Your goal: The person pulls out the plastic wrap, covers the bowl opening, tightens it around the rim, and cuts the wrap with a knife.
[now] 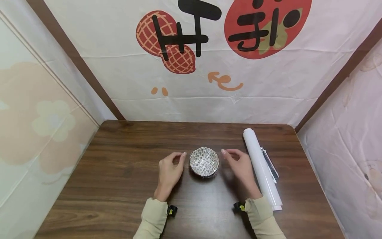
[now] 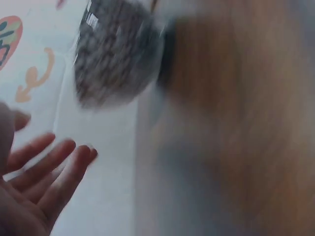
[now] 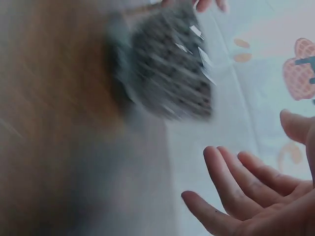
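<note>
A small patterned bowl point(image 1: 204, 162) sits upright on the wooden table, with shiny clear film over it. My left hand point(image 1: 170, 171) is just left of the bowl, apart from it, its fingers loosely bent and holding nothing. On the other side, my right hand point(image 1: 241, 167) stands a little off the bowl, also holding nothing. In the left wrist view the bowl point(image 2: 115, 56) is blurred, and the left hand's relaxed fingers point(image 2: 64, 182) show beside it. The right wrist view shows the bowl point(image 3: 170, 69) above the right hand's spread fingers point(image 3: 236, 184).
A long white roll point(image 1: 262, 167) lies along the table to the right of my right hand. Just beyond it lies what looks like a utility knife point(image 1: 270, 164), partly hidden by the roll. A printed cloth point(image 1: 185, 109) hangs behind the table point(image 1: 98, 186).
</note>
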{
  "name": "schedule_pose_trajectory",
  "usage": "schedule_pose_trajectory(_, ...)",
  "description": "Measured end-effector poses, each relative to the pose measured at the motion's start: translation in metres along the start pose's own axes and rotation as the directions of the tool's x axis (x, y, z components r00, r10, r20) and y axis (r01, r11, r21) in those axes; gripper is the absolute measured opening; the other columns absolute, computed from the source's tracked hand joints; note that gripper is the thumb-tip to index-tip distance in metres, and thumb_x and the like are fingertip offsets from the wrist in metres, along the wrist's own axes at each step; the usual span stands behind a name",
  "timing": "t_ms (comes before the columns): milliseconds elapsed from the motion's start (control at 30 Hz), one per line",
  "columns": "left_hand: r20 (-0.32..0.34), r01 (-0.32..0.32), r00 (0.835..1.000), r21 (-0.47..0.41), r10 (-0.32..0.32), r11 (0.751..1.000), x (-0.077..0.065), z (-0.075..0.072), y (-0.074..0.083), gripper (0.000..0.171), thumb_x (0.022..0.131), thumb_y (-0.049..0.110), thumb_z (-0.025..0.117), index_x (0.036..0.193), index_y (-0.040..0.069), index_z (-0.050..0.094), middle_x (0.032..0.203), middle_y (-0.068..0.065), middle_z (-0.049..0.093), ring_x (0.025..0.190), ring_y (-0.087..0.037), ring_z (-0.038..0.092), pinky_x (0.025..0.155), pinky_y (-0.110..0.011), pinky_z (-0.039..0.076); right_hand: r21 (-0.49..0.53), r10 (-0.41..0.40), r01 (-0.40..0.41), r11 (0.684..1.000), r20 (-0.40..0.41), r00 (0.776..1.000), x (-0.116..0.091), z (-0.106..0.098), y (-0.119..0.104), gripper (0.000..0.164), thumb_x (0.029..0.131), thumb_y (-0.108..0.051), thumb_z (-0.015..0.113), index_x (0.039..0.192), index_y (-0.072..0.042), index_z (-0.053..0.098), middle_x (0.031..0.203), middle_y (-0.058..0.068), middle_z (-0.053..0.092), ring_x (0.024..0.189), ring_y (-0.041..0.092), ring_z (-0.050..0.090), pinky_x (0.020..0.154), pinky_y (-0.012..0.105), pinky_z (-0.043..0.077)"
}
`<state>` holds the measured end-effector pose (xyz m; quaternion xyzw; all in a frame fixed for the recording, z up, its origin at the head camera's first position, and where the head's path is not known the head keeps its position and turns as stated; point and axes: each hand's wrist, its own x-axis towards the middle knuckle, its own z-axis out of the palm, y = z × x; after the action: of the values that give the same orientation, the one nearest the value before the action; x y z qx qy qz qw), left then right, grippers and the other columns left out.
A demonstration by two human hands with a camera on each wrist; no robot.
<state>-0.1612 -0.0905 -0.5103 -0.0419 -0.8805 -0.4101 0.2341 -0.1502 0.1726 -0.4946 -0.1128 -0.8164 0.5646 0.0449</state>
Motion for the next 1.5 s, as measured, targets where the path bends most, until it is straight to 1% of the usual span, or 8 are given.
schedule_pose_trajectory(133,0.006,-0.266,0.964,0.112,0.267,0.957,0.022,-0.016,0.002,0.031,0.092,0.039,0.067,0.101,0.009,0.074,0.097,-0.008,0.076,0.089,-0.024,0.074,0.074,-0.040,0.060,-0.125,-0.121,0.110,0.986,-0.082,0.989,0.006,-0.020,-0.023,0.059,0.082,-0.063,0.069,0.116,-0.015,0.070,0.114,0.005,0.073,0.108,0.022,0.068,0.094,0.039,0.053)
schedule_pose_trajectory(267,0.048,-0.391,0.919,0.226,0.390,0.892,0.046,-0.030,0.003,0.051,0.090,0.047,0.066,0.120,0.006,0.067,0.122,-0.016,0.068,0.123,-0.037,0.059,0.091,-0.053,0.055,-0.255,-0.213,0.175,0.951,-0.130,0.968,0.014,-0.037,-0.045,0.075,0.079,-0.067,0.069,0.133,-0.016,0.060,0.131,0.010,0.066,0.121,0.029,0.062,0.103,0.047,0.047)
schedule_pose_trajectory(433,0.138,-0.476,0.877,0.393,0.461,0.787,0.077,-0.046,0.003,0.078,0.084,0.062,0.064,0.142,0.011,0.051,0.143,-0.020,0.051,0.138,-0.047,0.039,0.105,-0.064,0.042,-0.430,-0.305,0.247,0.868,-0.069,0.950,0.029,-0.056,-0.066,0.098,0.077,-0.071,0.067,0.152,-0.015,0.037,0.150,0.018,0.047,0.133,0.041,0.050,0.107,0.058,0.041)
schedule_pose_trajectory(567,0.190,-0.511,0.852,0.498,0.487,0.700,0.100,-0.056,0.004,0.095,0.078,0.078,0.057,0.150,0.017,0.041,0.146,-0.021,0.046,0.138,-0.053,0.036,0.107,-0.070,0.034,-0.571,-0.313,0.274,0.774,0.031,0.949,0.046,-0.070,-0.078,0.114,0.076,-0.079,0.061,0.158,-0.012,0.018,0.162,0.023,0.020,0.148,0.047,0.023,0.112,0.074,0.018)
schedule_pose_trajectory(767,0.246,-0.491,0.864,0.602,0.439,0.629,0.121,-0.061,0.004,0.116,0.066,0.099,0.036,0.158,0.029,0.017,0.157,-0.022,0.035,0.145,-0.056,0.021,0.107,-0.082,0.015,-0.724,-0.337,0.308,0.617,0.111,0.935,0.071,-0.082,-0.079,0.125,0.071,-0.089,0.052,0.159,-0.011,0.010,0.164,0.026,0.005,0.148,0.055,0.005,0.099,0.088,0.002)
schedule_pose_trajectory(1033,0.310,-0.444,0.896,0.619,0.318,0.648,0.133,-0.053,-0.006,0.131,0.056,0.097,0.054,0.158,0.034,0.002,0.165,-0.018,0.009,0.147,-0.056,0.001,0.106,-0.084,0.005,-0.777,-0.319,0.332,0.535,0.178,0.931,0.091,-0.087,-0.066,0.134,0.063,-0.096,0.047,0.159,-0.016,-0.002,0.165,0.018,-0.010,0.148,0.052,-0.011,0.098,0.088,-0.007)
schedule_pose_trajectory(1333,0.424,-0.334,0.904,0.615,0.057,0.714,0.140,-0.031,-0.026,0.122,0.062,0.102,0.031,0.154,0.037,-0.017,0.163,-0.009,-0.024,0.141,-0.046,-0.036,0.098,-0.088,-0.008,-0.802,-0.141,0.256,0.539,0.214,0.967,0.102,-0.097,-0.033,0.142,0.060,-0.100,0.044,0.153,-0.016,-0.024,0.158,0.015,-0.033,0.135,0.043,-0.043,0.093,0.086,-0.020)
schedule_pose_trajectory(1500,0.440,-0.303,0.898,0.631,-0.007,0.714,0.137,-0.025,-0.032,0.125,0.061,0.104,0.028,0.154,0.034,-0.017,0.161,-0.008,-0.028,0.139,-0.046,-0.038,0.096,-0.088,-0.010,-0.831,-0.096,0.240,0.502,0.222,0.970,0.102,-0.098,-0.026,0.144,0.058,-0.101,0.041,0.153,-0.014,-0.024,0.157,0.017,-0.034,0.134,0.044,-0.044,0.093,0.086,-0.020)
